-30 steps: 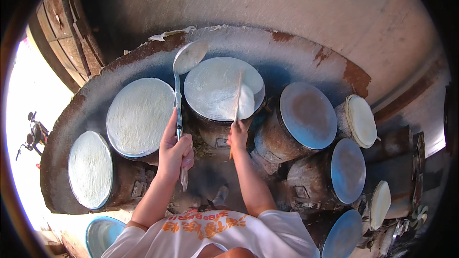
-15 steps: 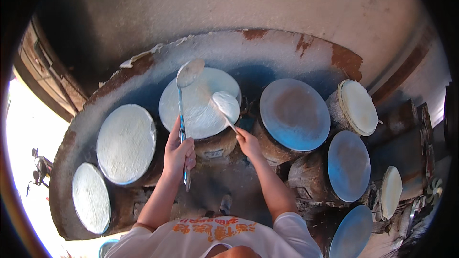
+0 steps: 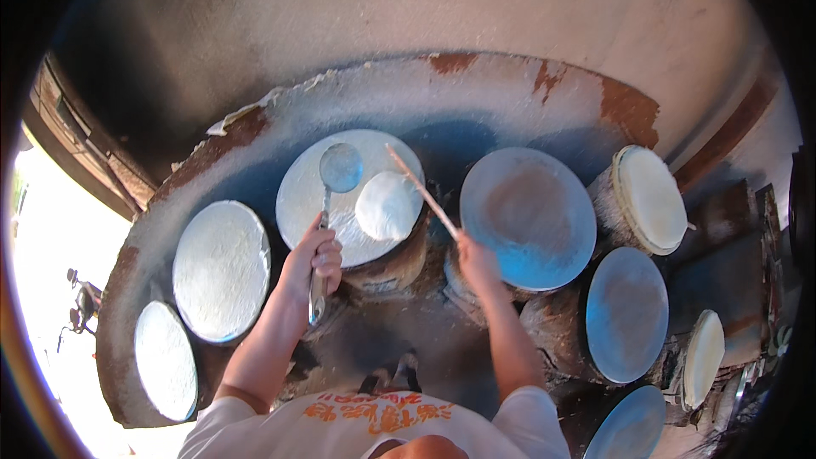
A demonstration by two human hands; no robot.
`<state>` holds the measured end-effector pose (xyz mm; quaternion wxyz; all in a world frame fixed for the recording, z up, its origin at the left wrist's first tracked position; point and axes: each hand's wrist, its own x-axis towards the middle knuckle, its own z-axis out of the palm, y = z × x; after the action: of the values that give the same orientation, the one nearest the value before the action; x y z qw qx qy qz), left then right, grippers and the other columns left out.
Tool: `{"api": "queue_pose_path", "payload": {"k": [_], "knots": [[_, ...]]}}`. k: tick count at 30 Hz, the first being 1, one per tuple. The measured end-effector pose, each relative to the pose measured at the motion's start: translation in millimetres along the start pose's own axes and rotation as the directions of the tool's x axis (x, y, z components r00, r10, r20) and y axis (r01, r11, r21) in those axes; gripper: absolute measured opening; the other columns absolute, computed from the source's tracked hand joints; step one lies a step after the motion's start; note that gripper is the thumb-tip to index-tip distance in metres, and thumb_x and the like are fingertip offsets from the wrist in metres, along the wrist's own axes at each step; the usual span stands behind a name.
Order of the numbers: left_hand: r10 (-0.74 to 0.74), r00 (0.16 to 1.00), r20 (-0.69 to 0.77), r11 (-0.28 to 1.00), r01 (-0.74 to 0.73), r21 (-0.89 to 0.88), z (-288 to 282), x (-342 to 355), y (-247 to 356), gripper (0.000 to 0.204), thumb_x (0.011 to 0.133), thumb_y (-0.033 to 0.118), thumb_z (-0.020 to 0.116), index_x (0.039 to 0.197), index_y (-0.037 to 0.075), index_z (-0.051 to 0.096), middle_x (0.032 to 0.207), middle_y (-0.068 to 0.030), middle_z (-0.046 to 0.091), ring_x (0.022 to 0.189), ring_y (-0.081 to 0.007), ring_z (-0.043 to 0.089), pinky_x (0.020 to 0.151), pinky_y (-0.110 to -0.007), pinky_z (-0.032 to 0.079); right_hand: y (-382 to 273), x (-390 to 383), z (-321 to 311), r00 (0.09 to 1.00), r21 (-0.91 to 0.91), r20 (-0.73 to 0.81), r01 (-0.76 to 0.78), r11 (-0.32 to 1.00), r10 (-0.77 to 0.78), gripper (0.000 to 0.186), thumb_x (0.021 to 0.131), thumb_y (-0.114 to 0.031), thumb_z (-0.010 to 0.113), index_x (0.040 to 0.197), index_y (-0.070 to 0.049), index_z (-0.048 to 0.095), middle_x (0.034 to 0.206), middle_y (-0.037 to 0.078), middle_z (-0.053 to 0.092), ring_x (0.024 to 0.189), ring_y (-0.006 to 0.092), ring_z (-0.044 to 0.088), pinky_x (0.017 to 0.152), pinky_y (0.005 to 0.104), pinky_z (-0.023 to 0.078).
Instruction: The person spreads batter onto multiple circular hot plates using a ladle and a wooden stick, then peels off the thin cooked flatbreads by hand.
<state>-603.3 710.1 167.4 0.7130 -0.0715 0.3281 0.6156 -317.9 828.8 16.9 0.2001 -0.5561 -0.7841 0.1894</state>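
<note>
Dough lump (image 3: 387, 207) on middle griddle (image 3: 306, 187), ladle (image 3: 342, 168) left of lump, stick (image 3: 423, 190) right

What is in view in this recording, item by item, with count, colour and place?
Central griddle: 1, whitish, middle
White mound: 1, white, on the central griddle's right half
Ladle: 1, metallic grey, bowl over the central griddle
Stick: 1, light brown, right of the ladle
White-coated griddles: 2, whitish, left
Bare griddles: 3, blue-grey, right
Round pale stacks: 2, cream, far right
Curved metal sheet: 1, grey with rust, behind griddles
Wall: 1, tan, top
Bike-like vehicle: 1, dark, far left
Shirt: 1, white with orange and red print, bottom
Left hand: 1, bare, around the ladle's handle
Right hand: 1, bare, around the stick's lower end
</note>
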Motion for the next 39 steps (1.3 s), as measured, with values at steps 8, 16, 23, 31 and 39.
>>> {"api": "queue_pose_path", "payload": {"k": [8, 16, 23, 31, 39], "knots": [[-0.141, 0.986, 0.09, 0.981, 0.151, -0.119, -10, 20, 10, 0.012, 0.094, 0.011, 0.052, 0.088, 0.021, 0.054, 0.059, 0.005, 0.038, 0.045, -0.0035, 0.037, 0.038, -0.018, 0.031, -13, -32, 15, 0.991, 0.206, 0.039, 0.117, 0.971, -0.128, 0.026, 0.093, -0.02, 0.053, 0.115, -0.01, 0.06, 0.074, 0.016, 0.064, 0.06, 0.0276, 0.063, 0.054, 0.0374, 0.049], [0.108, 0.987, -0.121, 0.994, -0.109, 0.0, -59, 19, -87, 0.023, 0.092, 0.019, 0.052, 0.07, 0.014, 0.047, 0.06, 0.0045, 0.041, 0.045, -0.0061, 0.039, 0.04, -0.022, 0.034, -93, -115, 69, 0.89, 0.599, 0.399, -0.435, 0.672, 0.22, 0.029, 0.096, -0.021, 0.05, 0.122, -0.01, 0.057, 0.063, 0.005, 0.057, 0.043, 0.013, 0.051, 0.039, 0.029, 0.039], [-0.109, 0.864, 0.491, 0.489, 0.477, -0.731, -23, -49, -42, 0.03, 0.094, 0.012, 0.043, 0.064, 0.009, 0.038, 0.052, 0.0025, 0.04, 0.037, -0.007, 0.041, 0.033, -0.021, 0.039, -106, -82, 21, 0.983, 0.515, -0.16, 0.008, 0.857, 0.087, 0.031, 0.091, -0.022, 0.056, 0.119, -0.009, 0.06, 0.093, 0.018, 0.067, 0.083, 0.0334, 0.066, 0.07, 0.0423, 0.052], [0.06, 0.62, 0.782, 0.757, 0.482, -0.441, 87, -109, 15, 0.028, 0.099, 0.018, 0.039, 0.072, 0.01, 0.039, 0.047, 0.0057, 0.039, 0.032, -0.0045, 0.038, 0.032, -0.021, 0.038, -50, -101, 30, 0.981, 0.656, 0.193, -0.147, 0.74, 0.024, 0.039, 0.086, -0.021, 0.065, 0.121, -0.005, 0.059, 0.104, 0.012, 0.069, 0.095, 0.0188, 0.066, 0.08, 0.0285, 0.05], [-0.16, 0.49, 0.857, 0.749, 0.625, -0.217, 172, -96, 7, 0.028, 0.097, 0.013, 0.037, 0.07, 0.007, 0.037, 0.049, -0.0002, 0.038, 0.033, -0.0105, 0.04, 0.033, -0.022, 0.04, -67, -163, 25, 0.971, 0.534, 0.071, -0.231, 0.813, 0.229, 0.031, 0.088, -0.018, 0.063, 0.117, -0.009, 0.062, 0.107, 0.012, 0.067, 0.095, 0.0237, 0.066, 0.081, 0.0286, 0.051]]}}
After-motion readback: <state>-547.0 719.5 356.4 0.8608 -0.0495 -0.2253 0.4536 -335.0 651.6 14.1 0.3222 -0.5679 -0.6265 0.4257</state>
